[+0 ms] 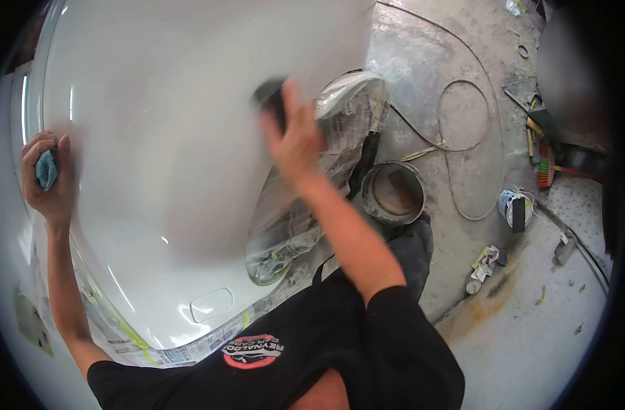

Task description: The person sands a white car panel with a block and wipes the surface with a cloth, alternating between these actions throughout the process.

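Between my left hand [58, 195] and right hand [296, 140], the white panel [155, 137] permits lateral passage. From my right hand, plastic sheeting [346, 140] obstructs 2 to 6 o'clock; the bucket [368, 197], 4 o'clock.

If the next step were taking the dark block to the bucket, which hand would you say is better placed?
Probably the right hand: it holds the dark block and is nearer the bucket. The left hand holds a blue cloth at the opposite edge of the panel.

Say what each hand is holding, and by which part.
The left hand holds a crumpled blue cloth, bunched between thumb and fingers. The right hand has a dark pad; motion blur hides exactly where it is gripped.
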A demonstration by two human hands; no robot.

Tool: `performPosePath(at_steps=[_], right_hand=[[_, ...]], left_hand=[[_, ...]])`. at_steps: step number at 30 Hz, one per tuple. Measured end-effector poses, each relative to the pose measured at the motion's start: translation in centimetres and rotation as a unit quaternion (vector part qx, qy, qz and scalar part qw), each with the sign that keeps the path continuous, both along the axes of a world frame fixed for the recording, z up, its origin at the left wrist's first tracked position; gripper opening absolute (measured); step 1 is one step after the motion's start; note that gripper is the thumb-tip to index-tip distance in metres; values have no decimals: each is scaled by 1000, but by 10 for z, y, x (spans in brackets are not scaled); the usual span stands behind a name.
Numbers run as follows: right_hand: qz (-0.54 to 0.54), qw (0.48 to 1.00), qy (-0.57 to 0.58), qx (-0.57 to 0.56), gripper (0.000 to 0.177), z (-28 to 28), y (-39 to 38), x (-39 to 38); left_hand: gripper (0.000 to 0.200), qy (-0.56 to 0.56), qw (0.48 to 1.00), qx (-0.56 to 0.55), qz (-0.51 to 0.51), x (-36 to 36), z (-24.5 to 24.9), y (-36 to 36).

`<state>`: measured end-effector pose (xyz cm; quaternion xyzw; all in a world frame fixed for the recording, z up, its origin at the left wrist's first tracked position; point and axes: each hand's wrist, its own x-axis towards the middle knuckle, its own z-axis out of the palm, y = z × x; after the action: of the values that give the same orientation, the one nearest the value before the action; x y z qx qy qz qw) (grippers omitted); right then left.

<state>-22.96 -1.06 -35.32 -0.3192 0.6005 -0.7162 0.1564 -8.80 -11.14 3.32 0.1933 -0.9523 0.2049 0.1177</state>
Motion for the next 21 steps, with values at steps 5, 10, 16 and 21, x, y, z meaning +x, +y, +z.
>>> performPosePath(at_steps=[5,10,16,21], right_hand=[[-3,961,-233,148,71,-44,-69,-77],[-8,985,-147,89,73,-12,19,25],[58,924,-330,184,73,-38,-46,-62],[17,973,-189,129,76,-11,22,29]], left_hand=[[19,-11,1000,-20,-9,-3,2,1],[18,-9,1000,-18,20,5,2,1],[18,-14,1000,-21,-5,-3,2,3],[17,-8,1000,-3,9,3,4,2]])
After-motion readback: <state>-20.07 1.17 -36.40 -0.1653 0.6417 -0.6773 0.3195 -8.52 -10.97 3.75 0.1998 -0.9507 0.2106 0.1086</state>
